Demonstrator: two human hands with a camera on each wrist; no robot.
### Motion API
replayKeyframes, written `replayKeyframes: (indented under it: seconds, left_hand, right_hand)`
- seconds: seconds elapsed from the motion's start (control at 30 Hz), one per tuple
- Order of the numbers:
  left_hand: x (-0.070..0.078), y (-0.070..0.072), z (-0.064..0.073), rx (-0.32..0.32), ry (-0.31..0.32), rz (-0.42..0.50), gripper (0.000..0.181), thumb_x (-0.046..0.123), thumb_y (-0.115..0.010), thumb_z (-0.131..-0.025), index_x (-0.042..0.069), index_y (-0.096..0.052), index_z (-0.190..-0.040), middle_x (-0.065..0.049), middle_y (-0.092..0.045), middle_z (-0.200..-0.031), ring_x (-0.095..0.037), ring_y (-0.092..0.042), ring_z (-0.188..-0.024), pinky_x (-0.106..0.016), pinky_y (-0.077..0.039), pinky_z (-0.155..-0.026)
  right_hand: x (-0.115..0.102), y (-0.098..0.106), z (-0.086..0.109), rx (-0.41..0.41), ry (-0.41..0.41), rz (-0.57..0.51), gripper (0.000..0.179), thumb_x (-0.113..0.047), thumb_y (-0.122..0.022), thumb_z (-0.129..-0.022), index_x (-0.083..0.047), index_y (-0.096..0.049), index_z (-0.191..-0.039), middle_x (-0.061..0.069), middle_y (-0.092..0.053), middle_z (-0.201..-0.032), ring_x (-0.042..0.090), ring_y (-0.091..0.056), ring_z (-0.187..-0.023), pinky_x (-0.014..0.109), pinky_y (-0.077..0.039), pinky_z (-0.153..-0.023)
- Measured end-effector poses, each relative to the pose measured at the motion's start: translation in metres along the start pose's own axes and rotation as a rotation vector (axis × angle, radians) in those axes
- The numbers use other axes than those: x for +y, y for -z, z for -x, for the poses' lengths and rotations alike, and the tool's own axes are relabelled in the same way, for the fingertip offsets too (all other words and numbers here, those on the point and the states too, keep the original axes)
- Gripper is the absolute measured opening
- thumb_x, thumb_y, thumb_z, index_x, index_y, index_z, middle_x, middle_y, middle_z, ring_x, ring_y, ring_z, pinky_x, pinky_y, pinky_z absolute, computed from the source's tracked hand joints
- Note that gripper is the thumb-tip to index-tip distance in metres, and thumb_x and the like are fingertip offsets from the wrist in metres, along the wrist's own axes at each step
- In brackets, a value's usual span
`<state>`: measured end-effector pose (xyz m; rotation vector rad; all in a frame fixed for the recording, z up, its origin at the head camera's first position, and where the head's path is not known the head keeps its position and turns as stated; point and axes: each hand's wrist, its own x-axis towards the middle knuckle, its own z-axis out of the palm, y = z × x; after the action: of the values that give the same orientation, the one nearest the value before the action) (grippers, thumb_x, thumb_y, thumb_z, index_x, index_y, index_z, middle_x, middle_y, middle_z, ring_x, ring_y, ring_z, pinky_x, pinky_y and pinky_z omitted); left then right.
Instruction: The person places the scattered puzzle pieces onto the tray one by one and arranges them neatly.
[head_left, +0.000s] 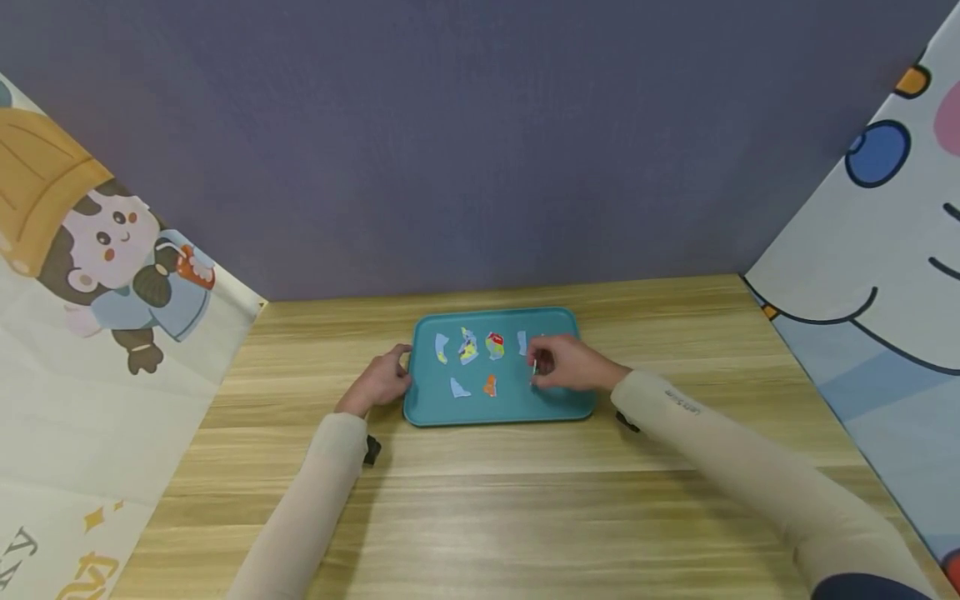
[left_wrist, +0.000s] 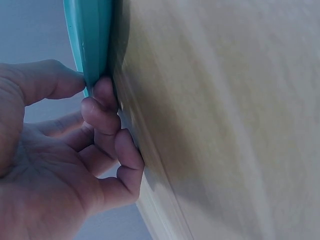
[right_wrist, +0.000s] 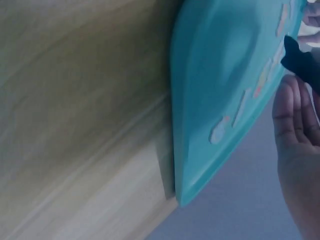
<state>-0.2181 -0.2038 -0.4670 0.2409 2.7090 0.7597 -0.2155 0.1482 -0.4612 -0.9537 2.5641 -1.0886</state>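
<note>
A teal tray (head_left: 517,410) lies on the wooden table, with several flat, irregular puzzle pieces (head_left: 468,347) in it. At its left side, my left hand (head_left: 381,382) holds the rim; the left wrist view shows the thumb and a fingertip on the tray's edge (left_wrist: 91,40). Over the right part of the tray, my right hand (head_left: 568,363) pinches a puzzle piece. That puzzle piece (right_wrist: 303,64) appears dark and backlit in the right wrist view, raised off the tray; its picture cannot be seen.
An orange piece (head_left: 491,385) and a pale blue piece (head_left: 460,388) form the front row. The wooden table (head_left: 495,517) extends around the tray. A grey-blue partition (head_left: 480,150) stands behind, and printed cartoon panels (head_left: 862,275) flank both sides.
</note>
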Motion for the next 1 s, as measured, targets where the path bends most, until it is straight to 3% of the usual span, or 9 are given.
replayKeyframes:
  seconds: [0.4,0.6,0.87,0.93,1.0]
  left_hand:
    - [0.001,-0.001,0.000,-0.002,0.007,0.006,0.061,0.004,-0.055,-0.087,0.002,-0.032,-0.143,-0.015,-0.062,-0.094,-0.021,-0.059,-0.076,-0.035,-0.050,-0.066]
    - [0.000,-0.003,-0.001,-0.001,0.014,0.015,0.062,0.004,-0.056,-0.086,0.002,-0.032,-0.143,-0.014,-0.062,-0.093,-0.021,-0.059,-0.075,-0.034,-0.049,-0.065]
    - [-0.001,-0.003,-0.002,0.002,0.020,0.024,0.062,0.005,-0.056,-0.087,0.003,-0.032,-0.144,-0.013,-0.062,-0.094,-0.020,-0.058,-0.074,-0.033,-0.049,-0.064]
    - [0.000,-0.003,-0.001,0.020,0.018,0.022,0.061,0.006,-0.055,-0.087,0.002,-0.032,-0.143,-0.013,-0.062,-0.094,-0.022,-0.058,-0.076,-0.035,-0.049,-0.066]
    - [0.002,-0.002,0.000,0.079,0.000,-0.010,0.057,0.010,-0.055,-0.089,0.000,-0.035,-0.142,-0.015,-0.059,-0.100,-0.026,-0.057,-0.086,-0.039,-0.049,-0.073]
  right_hand:
    - [-0.006,-0.024,-0.007,0.070,-0.004,0.123,0.017,-0.006,-0.075,-0.072,-0.012,-0.059,-0.072,-0.005,-0.058,-0.072,0.009,-0.052,-0.067,0.026,-0.046,-0.061]
    - [-0.011,-0.030,-0.005,0.051,-0.044,0.187,0.015,-0.005,-0.076,-0.070,-0.011,-0.062,-0.071,-0.003,-0.056,-0.070,0.011,-0.049,-0.066,0.027,-0.044,-0.060]
    - [-0.011,-0.036,-0.007,0.029,-0.103,0.212,0.013,-0.012,-0.077,-0.076,-0.013,-0.064,-0.075,-0.004,-0.059,-0.075,0.009,-0.053,-0.071,0.026,-0.046,-0.065]
    - [-0.014,-0.034,-0.007,0.049,-0.118,0.182,0.012,-0.013,-0.076,-0.078,-0.013,-0.065,-0.075,-0.003,-0.059,-0.077,0.011,-0.053,-0.073,0.028,-0.046,-0.066]
    - [-0.019,-0.028,-0.006,0.083,-0.131,0.150,0.009,-0.013,-0.073,-0.081,-0.012,-0.065,-0.078,0.000,-0.060,-0.081,0.015,-0.054,-0.077,0.030,-0.047,-0.069]
